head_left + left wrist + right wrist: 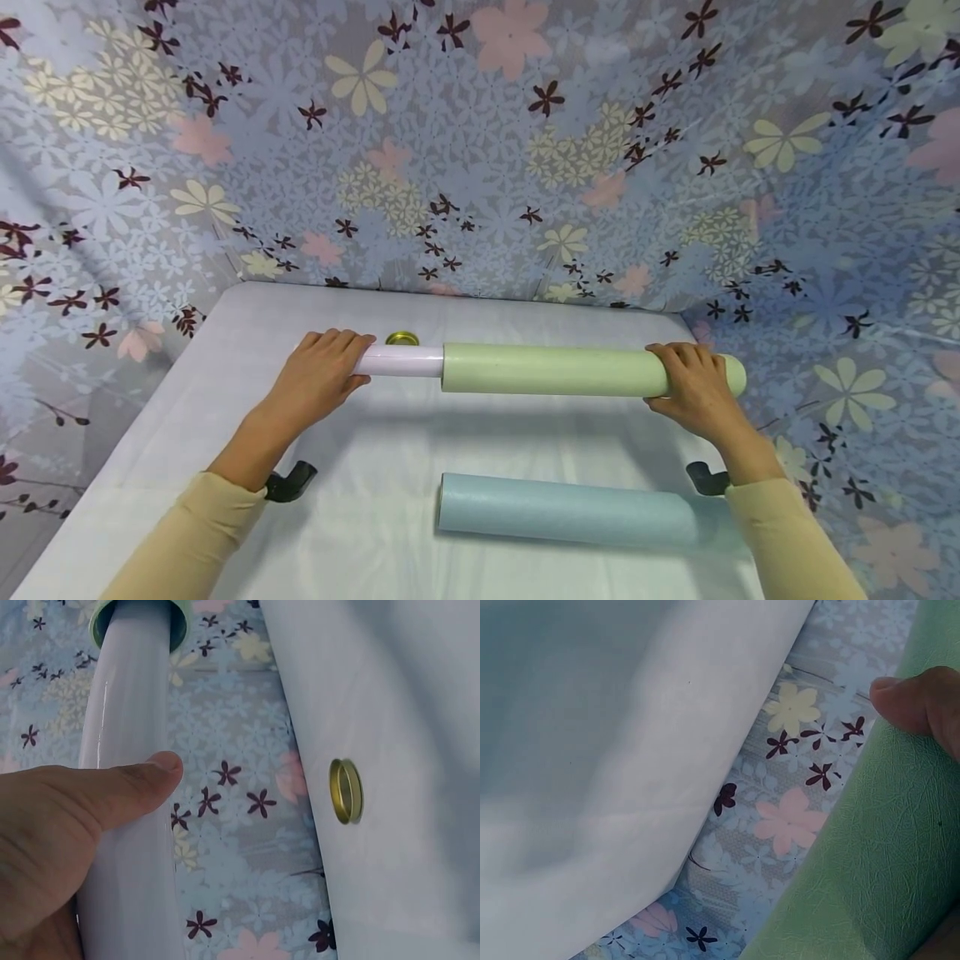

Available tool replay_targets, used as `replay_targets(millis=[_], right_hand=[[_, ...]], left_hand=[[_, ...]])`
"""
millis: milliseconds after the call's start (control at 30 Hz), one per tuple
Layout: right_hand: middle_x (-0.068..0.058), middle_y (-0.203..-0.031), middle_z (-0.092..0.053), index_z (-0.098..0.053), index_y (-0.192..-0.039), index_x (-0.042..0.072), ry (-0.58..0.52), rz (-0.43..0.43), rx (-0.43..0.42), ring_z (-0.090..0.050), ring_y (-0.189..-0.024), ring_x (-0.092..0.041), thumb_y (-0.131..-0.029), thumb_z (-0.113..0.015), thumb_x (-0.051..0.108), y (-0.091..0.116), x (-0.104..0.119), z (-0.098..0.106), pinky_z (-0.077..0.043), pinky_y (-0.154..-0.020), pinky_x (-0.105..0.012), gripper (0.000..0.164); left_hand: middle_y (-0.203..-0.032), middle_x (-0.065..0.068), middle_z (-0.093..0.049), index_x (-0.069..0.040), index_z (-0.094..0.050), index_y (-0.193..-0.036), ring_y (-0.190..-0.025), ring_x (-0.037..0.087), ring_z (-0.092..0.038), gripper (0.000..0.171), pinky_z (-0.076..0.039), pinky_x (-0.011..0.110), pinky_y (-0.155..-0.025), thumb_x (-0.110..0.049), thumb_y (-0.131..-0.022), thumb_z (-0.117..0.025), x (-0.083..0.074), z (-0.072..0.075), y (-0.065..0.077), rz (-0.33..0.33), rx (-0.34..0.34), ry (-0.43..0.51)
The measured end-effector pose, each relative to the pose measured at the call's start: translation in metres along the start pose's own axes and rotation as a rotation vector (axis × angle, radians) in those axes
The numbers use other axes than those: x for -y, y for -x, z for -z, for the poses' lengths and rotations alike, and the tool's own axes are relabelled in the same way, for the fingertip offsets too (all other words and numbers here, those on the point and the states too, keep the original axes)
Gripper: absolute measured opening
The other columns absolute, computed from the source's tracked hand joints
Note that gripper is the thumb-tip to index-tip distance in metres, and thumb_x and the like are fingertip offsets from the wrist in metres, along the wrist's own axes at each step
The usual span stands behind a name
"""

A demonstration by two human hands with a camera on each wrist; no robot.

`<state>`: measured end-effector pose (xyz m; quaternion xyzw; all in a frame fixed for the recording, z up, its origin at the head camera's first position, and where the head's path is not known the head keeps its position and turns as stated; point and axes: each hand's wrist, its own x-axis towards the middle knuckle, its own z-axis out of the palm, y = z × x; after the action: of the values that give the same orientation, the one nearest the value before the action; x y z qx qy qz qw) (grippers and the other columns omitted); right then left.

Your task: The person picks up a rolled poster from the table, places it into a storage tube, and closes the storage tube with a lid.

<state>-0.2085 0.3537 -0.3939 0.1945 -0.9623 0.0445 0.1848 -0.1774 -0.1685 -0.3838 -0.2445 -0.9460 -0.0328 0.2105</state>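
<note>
A long pale green tube (555,369) is held level above the white table (360,517). From its left mouth sticks a narrower, glossy white roll (406,362); the rest of the roll is hidden inside the tube. My left hand (318,373) grips the outer end of that roll, and the left wrist view has the thumb (142,784) lying across it. Near the tube's right end, my right hand (696,390) grips it from above. In the right wrist view the thumb (911,701) presses on the textured green surface (877,825).
Closer to me, a light blue tube (562,510) lies on the table, its right end partly behind my right forearm. A gold metal ring-like cap (402,338) sits just beyond the white roll. Floral cloth (480,167) hangs behind the table and at both sides.
</note>
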Motion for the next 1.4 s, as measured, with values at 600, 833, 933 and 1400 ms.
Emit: replay_targets(millis=[600,833,933,1400], right_hand=[[-0.021,-0.117,-0.05,-0.046,-0.128,0.012,0.01,0.03,-0.031,-0.042,-0.109,-0.044,-0.058,-0.088,0.018,-0.003,0.008,-0.001,-0.029,-0.089,-0.063,0.081],[-0.021,-0.117,-0.05,-0.047,-0.127,0.012,0.008,0.027,-0.037,-0.043,-0.109,-0.044,-0.058,-0.088,0.018,-0.004,0.012,0.0,-0.029,-0.09,-0.063,0.08],[-0.021,-0.118,-0.05,-0.047,-0.127,0.012,0.007,0.022,-0.033,-0.043,-0.11,-0.043,-0.058,-0.088,0.018,-0.004,0.014,0.0,-0.029,-0.09,-0.062,0.081],[-0.021,-0.118,-0.051,-0.048,-0.127,0.011,0.002,0.023,-0.04,-0.043,-0.11,-0.044,-0.058,-0.089,0.019,-0.003,0.018,0.0,-0.029,-0.091,-0.062,0.081]], left_hand=[[-0.114,0.008,-0.065,-0.011,-0.055,-0.124,-0.104,0.027,-0.06,0.062,-0.047,0.043,-0.088,-0.032,-0.072,-0.08,-0.022,-0.004,-0.016,0.002,0.009,-0.005],[-0.112,0.007,-0.065,-0.013,-0.055,-0.121,-0.103,0.026,-0.06,0.058,-0.047,0.043,-0.087,-0.032,-0.072,-0.081,-0.03,-0.005,-0.022,0.001,0.019,0.001],[-0.112,0.006,-0.065,-0.013,-0.055,-0.12,-0.103,0.025,-0.06,0.058,-0.047,0.042,-0.087,-0.032,-0.072,-0.081,-0.034,-0.006,-0.023,-0.001,0.017,0.003],[-0.116,0.006,-0.064,-0.01,-0.056,-0.122,-0.102,0.024,-0.06,0.058,-0.048,0.04,-0.085,-0.034,-0.074,-0.078,-0.046,-0.005,-0.029,-0.041,0.014,-0.01]])
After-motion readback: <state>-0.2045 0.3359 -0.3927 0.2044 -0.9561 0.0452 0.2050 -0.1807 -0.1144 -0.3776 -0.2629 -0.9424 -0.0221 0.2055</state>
